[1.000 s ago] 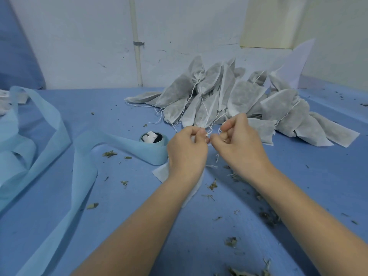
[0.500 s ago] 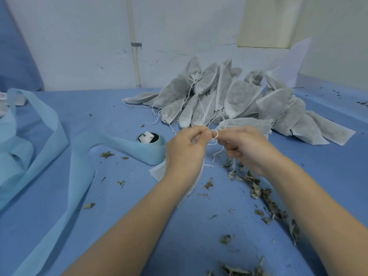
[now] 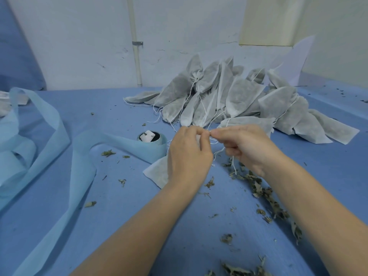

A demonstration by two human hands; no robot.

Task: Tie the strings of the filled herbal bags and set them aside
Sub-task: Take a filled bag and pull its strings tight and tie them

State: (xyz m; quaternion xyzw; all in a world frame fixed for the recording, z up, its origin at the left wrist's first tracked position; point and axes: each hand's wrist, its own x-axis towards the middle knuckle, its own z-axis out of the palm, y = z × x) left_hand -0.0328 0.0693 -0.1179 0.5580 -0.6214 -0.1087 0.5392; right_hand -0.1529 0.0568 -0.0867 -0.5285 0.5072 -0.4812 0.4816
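A white non-woven herbal bag [image 3: 157,173] lies under my left hand [image 3: 189,154], its lower corner showing to the left of the wrist. My left hand grips the bag's neck and pinches its white string [image 3: 219,151] at the fingertips. My right hand [image 3: 247,146] pinches the same string right beside the left fingertips; loose string ends hang below it. A pile of tied, filled bags [image 3: 239,98] lies behind both hands against the wall.
A roll of light blue non-woven strip [image 3: 152,142] stands left of my left hand, its tail looping across the blue table [image 3: 119,216] to the left. Dried herb crumbs [image 3: 264,196] are scattered below my right arm. A white wall closes the back.
The small string loop seen between the fingertips half a second ago has closed up. My right hand has turned from facing the left hand to pulling the string sideways; the bag stays put.
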